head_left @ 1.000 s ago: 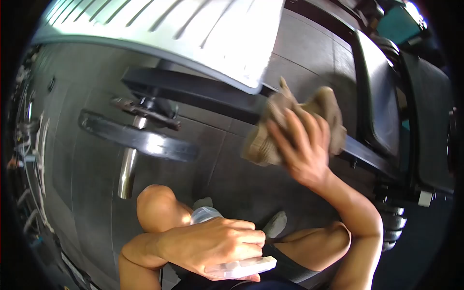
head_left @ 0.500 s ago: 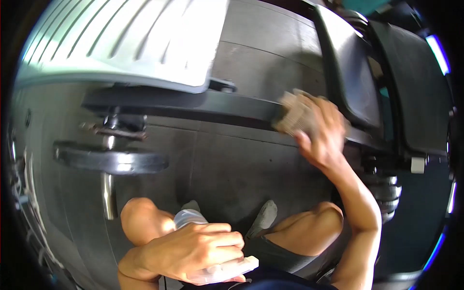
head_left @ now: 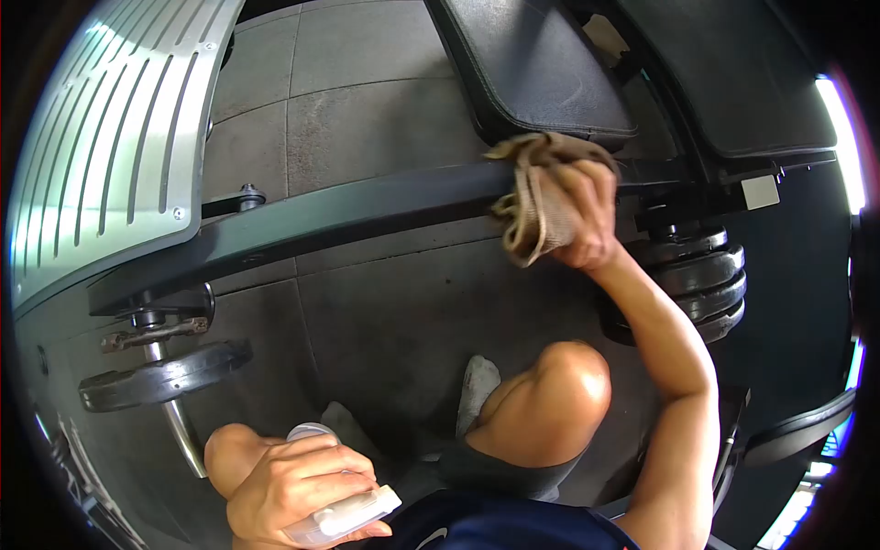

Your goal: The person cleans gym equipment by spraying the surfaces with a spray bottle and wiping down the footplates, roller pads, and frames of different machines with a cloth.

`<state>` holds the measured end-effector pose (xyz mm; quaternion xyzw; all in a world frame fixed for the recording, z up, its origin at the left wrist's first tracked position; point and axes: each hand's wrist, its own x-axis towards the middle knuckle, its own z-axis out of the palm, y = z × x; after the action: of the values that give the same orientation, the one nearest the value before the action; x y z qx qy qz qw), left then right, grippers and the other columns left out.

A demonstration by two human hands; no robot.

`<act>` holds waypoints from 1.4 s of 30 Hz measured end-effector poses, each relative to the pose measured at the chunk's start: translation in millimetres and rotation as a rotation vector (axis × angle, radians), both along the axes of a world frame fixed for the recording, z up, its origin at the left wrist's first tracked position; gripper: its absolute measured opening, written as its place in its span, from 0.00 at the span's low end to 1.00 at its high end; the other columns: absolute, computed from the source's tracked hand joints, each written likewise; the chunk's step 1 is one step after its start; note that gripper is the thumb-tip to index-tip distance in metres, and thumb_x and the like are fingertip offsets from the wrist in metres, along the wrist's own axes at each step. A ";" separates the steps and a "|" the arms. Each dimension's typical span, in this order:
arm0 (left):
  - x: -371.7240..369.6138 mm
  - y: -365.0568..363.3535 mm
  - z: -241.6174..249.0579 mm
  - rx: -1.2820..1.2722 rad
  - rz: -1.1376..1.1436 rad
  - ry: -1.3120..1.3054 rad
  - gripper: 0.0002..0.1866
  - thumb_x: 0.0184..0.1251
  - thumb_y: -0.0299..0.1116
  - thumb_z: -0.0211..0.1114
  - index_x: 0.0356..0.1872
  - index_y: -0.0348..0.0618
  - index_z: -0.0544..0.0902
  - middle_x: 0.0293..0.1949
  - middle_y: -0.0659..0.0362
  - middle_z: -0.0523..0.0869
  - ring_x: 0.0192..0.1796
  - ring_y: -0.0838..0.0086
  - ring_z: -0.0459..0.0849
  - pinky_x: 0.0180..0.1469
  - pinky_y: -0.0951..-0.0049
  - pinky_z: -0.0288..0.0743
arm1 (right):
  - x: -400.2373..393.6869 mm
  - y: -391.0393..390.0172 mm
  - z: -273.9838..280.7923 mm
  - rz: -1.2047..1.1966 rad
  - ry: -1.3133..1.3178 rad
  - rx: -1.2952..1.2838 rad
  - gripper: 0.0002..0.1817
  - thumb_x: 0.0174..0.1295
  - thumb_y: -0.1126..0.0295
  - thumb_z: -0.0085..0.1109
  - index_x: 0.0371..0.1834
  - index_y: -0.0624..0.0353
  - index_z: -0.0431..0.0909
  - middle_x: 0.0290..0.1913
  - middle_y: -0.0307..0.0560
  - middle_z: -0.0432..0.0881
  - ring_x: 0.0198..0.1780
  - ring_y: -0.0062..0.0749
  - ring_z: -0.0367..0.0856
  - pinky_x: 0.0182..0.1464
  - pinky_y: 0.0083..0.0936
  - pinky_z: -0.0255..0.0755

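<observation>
My right hand (head_left: 582, 215) is closed around a bunched brown cloth (head_left: 541, 206). The cloth lies against the long black beam (head_left: 367, 209) of a gym machine, just below the front end of a black padded seat (head_left: 532, 78). Low in the view, above my lap, my left hand (head_left: 302, 486) grips what looks like a translucent spray bottle (head_left: 353, 515) with a white tip. Its other end shows past my fingers near my knee; the middle is hidden by the hand.
A slotted metal footplate (head_left: 119, 128) stands at upper left. Below it a weight plate (head_left: 165, 376) sits on a metal bar. Several stacked plates (head_left: 701, 280) are right of my forearm. Another black pad (head_left: 733, 82) is at upper right.
My view has turned, shifting the footplate left. The cloth in my right hand has moved along the beam, closer to the padded seat. My left hand keeps its hold on the bottle.
</observation>
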<state>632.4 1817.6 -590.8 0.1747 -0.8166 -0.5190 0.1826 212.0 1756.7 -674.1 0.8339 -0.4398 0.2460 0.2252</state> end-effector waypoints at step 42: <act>-37.1 5.5 -12.4 -0.045 0.150 0.065 0.26 0.47 0.47 0.84 0.31 0.32 0.85 0.33 0.54 0.86 0.31 0.65 0.85 0.34 0.69 0.78 | 11.1 5.8 24.7 -0.531 -0.201 -0.063 0.23 0.63 0.68 0.60 0.62 0.62 0.77 0.47 0.57 0.80 0.52 0.55 0.75 0.56 0.47 0.68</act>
<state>595.3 1823.0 -603.2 0.2143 -0.8062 -0.4909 0.2513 223.1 1762.5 -649.4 0.6535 -0.6550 0.2735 0.2629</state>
